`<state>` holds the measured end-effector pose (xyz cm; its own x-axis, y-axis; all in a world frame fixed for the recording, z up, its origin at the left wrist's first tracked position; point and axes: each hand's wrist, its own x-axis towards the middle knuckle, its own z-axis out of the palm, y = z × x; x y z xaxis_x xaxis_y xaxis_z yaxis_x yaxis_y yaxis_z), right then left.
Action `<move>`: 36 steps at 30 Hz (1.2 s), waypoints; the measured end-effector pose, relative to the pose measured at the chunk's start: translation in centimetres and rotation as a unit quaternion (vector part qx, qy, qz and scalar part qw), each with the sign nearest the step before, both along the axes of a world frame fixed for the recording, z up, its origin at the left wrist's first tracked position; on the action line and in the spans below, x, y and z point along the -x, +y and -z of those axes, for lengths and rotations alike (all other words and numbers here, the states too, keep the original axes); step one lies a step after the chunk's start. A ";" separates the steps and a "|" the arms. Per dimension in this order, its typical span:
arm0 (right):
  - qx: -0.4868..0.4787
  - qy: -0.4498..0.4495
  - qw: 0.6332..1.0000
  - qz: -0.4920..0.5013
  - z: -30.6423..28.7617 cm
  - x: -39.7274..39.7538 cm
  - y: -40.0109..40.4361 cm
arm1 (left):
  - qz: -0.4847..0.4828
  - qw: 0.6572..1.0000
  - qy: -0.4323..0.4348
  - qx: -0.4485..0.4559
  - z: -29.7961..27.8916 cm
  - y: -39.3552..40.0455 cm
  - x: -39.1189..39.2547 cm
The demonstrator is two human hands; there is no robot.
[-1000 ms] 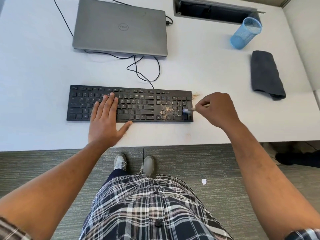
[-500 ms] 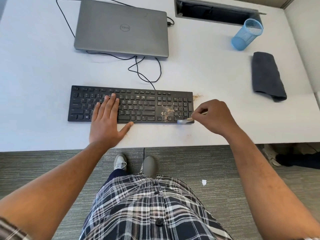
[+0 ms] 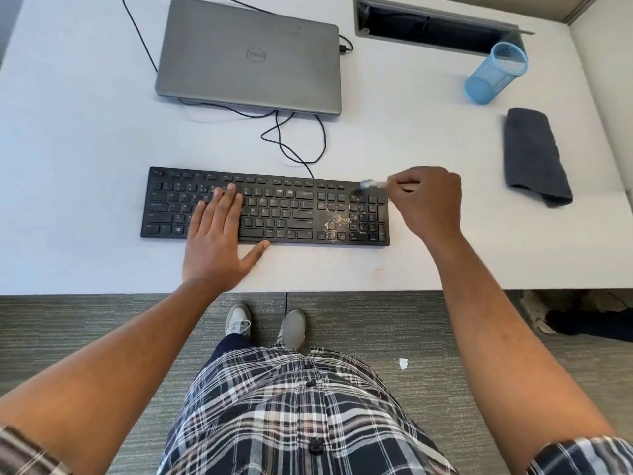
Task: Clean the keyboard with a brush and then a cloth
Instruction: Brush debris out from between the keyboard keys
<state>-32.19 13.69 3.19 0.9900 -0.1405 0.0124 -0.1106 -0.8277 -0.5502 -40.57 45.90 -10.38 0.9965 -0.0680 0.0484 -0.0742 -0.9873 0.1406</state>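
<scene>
A black keyboard (image 3: pixel 274 207) lies on the white desk (image 3: pixel 85 132), with pale crumbs scattered beside its number pad. My left hand (image 3: pixel 219 238) lies flat on the left half of the keys, fingers straight. My right hand (image 3: pixel 428 204) grips a small brush (image 3: pixel 371 184) whose blurred bristle end is over the far right corner of the keyboard. A folded dark grey cloth (image 3: pixel 534 156) rests on the desk to the right, apart from both hands.
A shut grey laptop (image 3: pixel 250 56) sits behind the keyboard, its black cables (image 3: pixel 294 138) looping between them. A blue mesh cup (image 3: pixel 496 73) stands at the back right near a cable slot (image 3: pixel 435 29). A white scrap (image 3: pixel 404 363) lies on the carpet.
My right hand has carried the brush from the near right edge of the keyboard up to its far right corner. The left hand has stayed put.
</scene>
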 end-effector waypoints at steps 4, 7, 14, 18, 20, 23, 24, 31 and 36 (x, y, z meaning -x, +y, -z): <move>0.062 0.014 0.995 -0.073 0.8 -1.2 1.0 | 0.000 1.000 0.002 0.000 0.0 0.0 0.1; 0.101 0.041 0.988 -0.114 0.8 -1.3 1.3 | -0.001 1.000 0.002 0.000 0.0 0.0 0.1; 0.144 0.143 0.961 -0.188 -0.9 0.2 1.3 | -0.001 1.000 0.003 -0.003 0.0 0.1 0.0; 0.138 0.208 0.944 -0.217 -1.4 1.4 1.3 | 0.000 1.000 0.003 -0.007 0.0 0.1 0.0; 0.123 0.262 0.926 -0.240 -1.5 1.8 1.1 | 0.000 1.000 0.004 -0.008 -0.1 0.1 0.0; 0.085 0.238 0.943 -0.216 -1.8 1.7 0.3 | 0.000 1.000 0.006 -0.010 0.0 0.1 0.0; 0.073 0.203 0.957 -0.193 -2.0 1.4 0.1 | -0.001 1.000 0.007 -0.011 0.0 0.1 0.0; 0.049 0.059 0.993 -0.089 -1.0 -0.8 -0.2 | -0.002 1.000 0.009 -0.009 0.0 0.0 0.0; 0.090 0.143 0.975 -0.141 -0.2 0.3 0.3 | -0.002 1.000 0.007 -0.008 0.0 0.0 0.0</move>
